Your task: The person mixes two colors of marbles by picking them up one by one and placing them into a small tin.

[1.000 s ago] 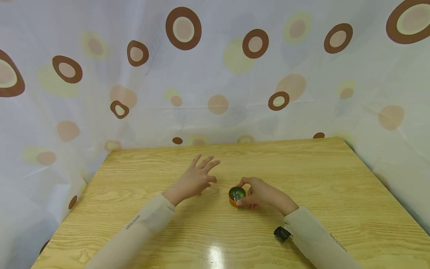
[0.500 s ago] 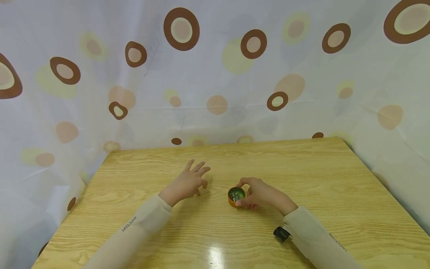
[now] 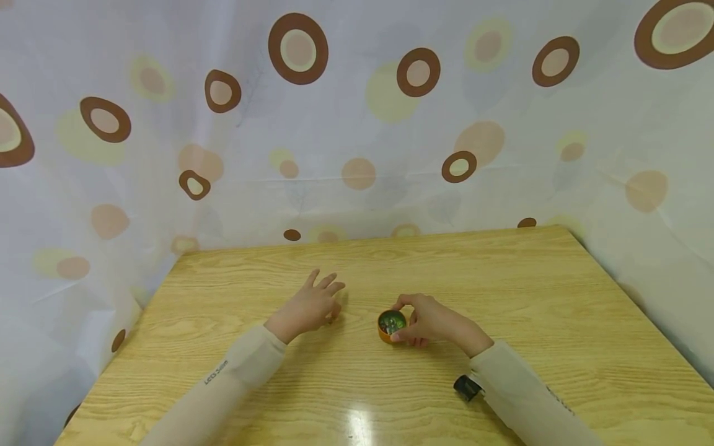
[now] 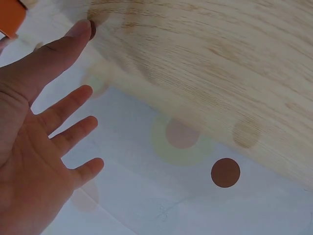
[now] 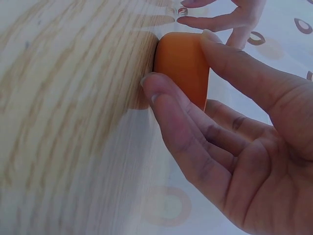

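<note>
A small round orange bowl (image 3: pixel 385 336), green inside, stands upright on the wooden table and holds several small glassy pieces that look like marbles. Thumb and fingers of my right hand (image 3: pixel 434 319) grip its rim and side from the right; the right wrist view shows its orange wall (image 5: pixel 181 61) between them. To the left of the bowl, apart from it, my left hand (image 3: pixel 304 310) pinches a small clear marble (image 5: pixel 182 11) with some red in it between thumb and forefinger, close to the tabletop. The other left fingers are spread. Whether the marble touches the table I cannot tell.
The wood-grain table (image 3: pixel 474 266) reaches back to a pale curtain (image 3: pixel 334 124) with brown and yellow ring patterns, which also hangs at both sides. A black strap-like piece (image 3: pixel 467 388) is fixed at the right sleeve cuff.
My left hand has moved left and slightly nearer me, away from the bowl, then nearly stopped with its forefinger and thumb closer to the table. The right hand and bowl stay put.
</note>
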`<state>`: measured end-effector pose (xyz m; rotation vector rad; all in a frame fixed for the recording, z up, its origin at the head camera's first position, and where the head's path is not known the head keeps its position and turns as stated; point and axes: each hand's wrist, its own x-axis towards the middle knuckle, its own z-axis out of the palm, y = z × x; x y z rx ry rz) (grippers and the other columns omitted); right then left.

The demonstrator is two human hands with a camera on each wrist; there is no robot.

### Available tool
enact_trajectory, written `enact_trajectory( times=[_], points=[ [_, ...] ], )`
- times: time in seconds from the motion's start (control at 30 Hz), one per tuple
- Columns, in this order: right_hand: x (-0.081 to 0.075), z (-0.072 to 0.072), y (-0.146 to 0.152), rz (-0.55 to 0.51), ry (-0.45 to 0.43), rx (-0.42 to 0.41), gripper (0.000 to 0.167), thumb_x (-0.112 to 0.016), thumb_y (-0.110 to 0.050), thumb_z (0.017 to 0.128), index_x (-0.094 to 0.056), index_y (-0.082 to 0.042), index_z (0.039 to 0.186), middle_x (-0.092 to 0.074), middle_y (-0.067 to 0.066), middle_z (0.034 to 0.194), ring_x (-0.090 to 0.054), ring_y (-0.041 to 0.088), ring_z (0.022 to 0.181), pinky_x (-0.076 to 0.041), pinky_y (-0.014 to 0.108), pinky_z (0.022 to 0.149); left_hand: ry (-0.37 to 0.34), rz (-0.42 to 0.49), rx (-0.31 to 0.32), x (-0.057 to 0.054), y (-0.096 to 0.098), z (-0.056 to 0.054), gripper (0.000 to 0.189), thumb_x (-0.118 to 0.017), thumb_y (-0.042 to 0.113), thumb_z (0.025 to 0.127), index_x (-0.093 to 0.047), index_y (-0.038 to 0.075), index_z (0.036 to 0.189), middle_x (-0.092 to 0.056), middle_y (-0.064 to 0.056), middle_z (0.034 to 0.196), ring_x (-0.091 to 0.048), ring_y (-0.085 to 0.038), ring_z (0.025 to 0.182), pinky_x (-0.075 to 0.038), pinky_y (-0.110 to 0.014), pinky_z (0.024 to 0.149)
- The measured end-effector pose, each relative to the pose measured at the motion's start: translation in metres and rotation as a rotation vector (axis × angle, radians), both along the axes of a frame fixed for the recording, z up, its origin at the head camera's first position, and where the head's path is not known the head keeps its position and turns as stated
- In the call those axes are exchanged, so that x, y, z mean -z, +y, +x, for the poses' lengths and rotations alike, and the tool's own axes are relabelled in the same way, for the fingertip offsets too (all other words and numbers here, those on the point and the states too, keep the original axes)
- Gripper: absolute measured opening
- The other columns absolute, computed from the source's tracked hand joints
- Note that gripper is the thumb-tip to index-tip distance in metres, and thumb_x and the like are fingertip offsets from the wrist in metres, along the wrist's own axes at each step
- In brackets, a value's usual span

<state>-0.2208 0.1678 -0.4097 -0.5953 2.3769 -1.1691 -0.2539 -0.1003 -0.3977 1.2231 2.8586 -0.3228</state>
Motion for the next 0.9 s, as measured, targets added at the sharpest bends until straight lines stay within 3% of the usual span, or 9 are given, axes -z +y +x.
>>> enact_trajectory(
  times=[0.53, 0.9],
  points=[
    [-0.003, 0.001, -0.001, 0.015, -0.004, 0.006, 0.05, -0.075, -0.019, 0.084, -0.052, 0.001, 0.125, -0.066, 0.01, 0.066, -0.065, 0.024, 0.055, -0.055, 0.036, 0.053, 0.061, 0.034, 0.058, 0.0, 0.001, -0.001, 0.013, -0.082, 0.02, 0.076, -0.071, 0.023, 0.071, -0.05, -0.009, 0.141, -0.034, -0.036, 0.138, -0.022, -0.061, 0.109],
    [-0.003, 0.0, -0.003, 0.024, -0.025, 0.024, 0.049, -0.076, -0.018, 0.083, -0.053, 0.0, 0.123, -0.067, 0.01, 0.067, -0.065, 0.025, 0.055, -0.055, 0.036, 0.052, 0.14, 0.083, 0.144, -0.008, 0.017, 0.004, 0.009, -0.08, 0.028, 0.078, -0.075, 0.028, 0.085, -0.045, -0.006, 0.145, -0.03, -0.033, 0.141, -0.021, -0.058, 0.111]
  ],
)
